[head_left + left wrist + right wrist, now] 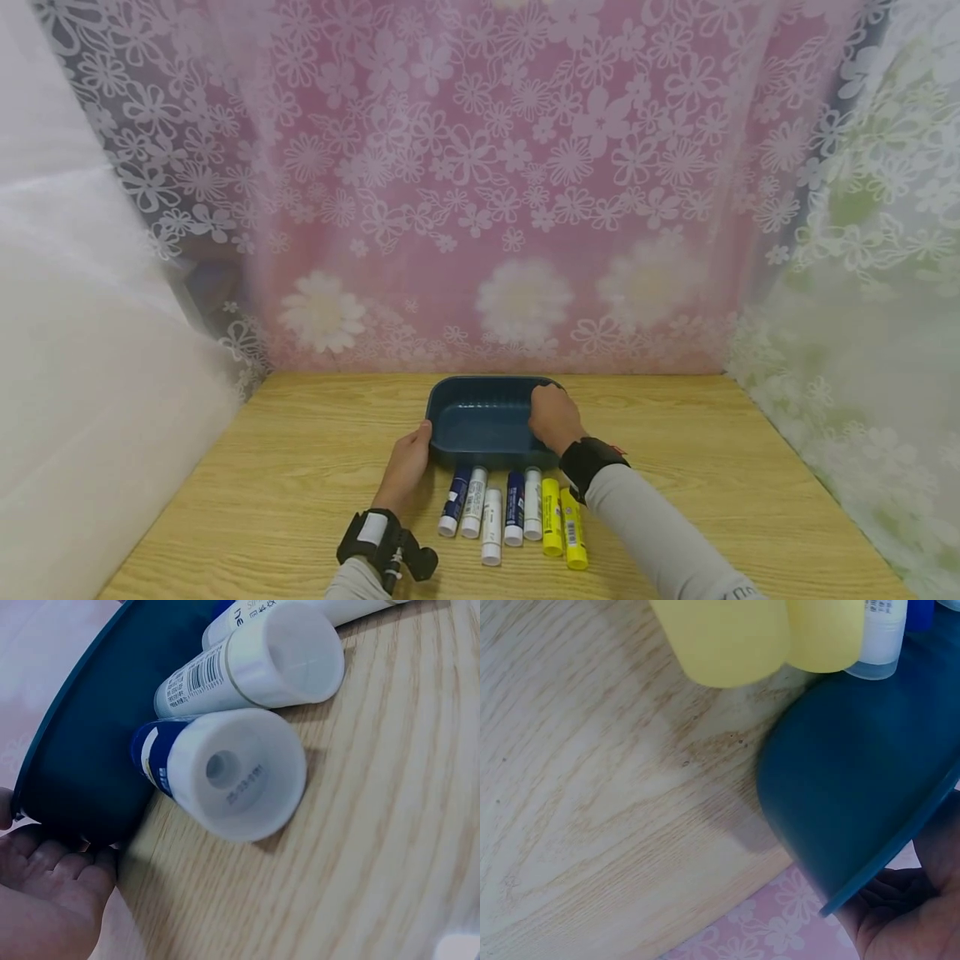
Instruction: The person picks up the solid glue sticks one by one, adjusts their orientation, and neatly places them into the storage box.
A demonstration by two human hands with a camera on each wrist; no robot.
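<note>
A dark teal rectangular plastic basin (487, 429) stands at the far middle of the wooden table. My left hand (407, 462) grips its left side, thumb at the rim and fingers below it in the left wrist view. At the right far corner, my right hand (557, 417) holds the rim with curled fingers, which the rim partly covers in the right wrist view. In front of the basin lie several glue sticks: two navy ones (514, 508), three white ones (491, 527) and two yellow ones (573, 529). Neither hand touches them.
The wood-grain table (300, 500) runs to both sides of the basin. Behind it hangs a pink flowered curtain (480, 208), close to the basin's far side. Pale sheets flank the table, a white one (97, 333) on the left and a flowered one (885, 333) on the right.
</note>
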